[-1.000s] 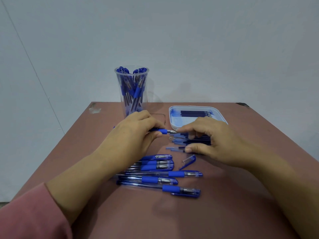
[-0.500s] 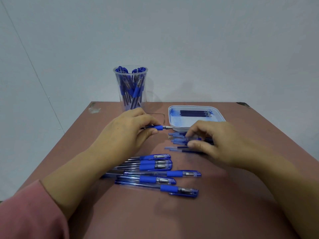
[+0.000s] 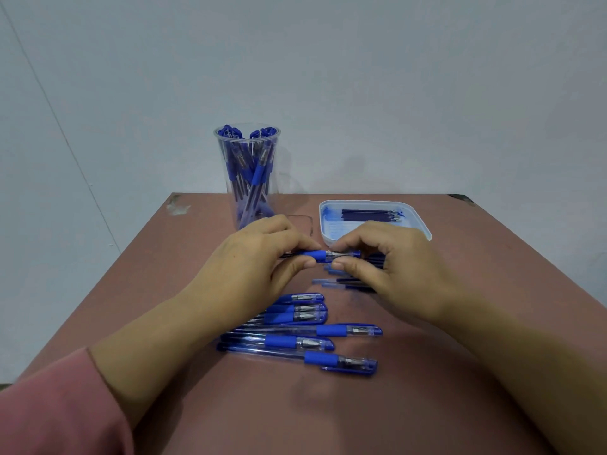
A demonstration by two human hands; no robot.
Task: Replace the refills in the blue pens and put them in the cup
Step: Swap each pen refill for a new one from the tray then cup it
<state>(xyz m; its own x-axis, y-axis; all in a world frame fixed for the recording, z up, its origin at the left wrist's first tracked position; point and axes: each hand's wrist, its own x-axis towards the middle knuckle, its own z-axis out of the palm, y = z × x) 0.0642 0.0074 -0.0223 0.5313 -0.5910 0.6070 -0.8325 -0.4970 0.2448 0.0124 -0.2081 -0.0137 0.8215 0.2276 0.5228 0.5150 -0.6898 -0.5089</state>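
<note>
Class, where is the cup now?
In the head view, the cup stands at the table's far edge, left of the tray, beyond the left hand.

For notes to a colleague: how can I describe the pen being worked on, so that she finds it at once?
On the brown table, look in front of the clear cup and white tray. The pen is the only one held, between the left hand and right hand; the nearer row of pens lies flat.

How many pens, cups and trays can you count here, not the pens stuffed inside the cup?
Loose pens lying flat: 6
Held pen, gripped by the left hand and right hand: 1
Cup: 1
Tray: 1
Total: 9
</note>
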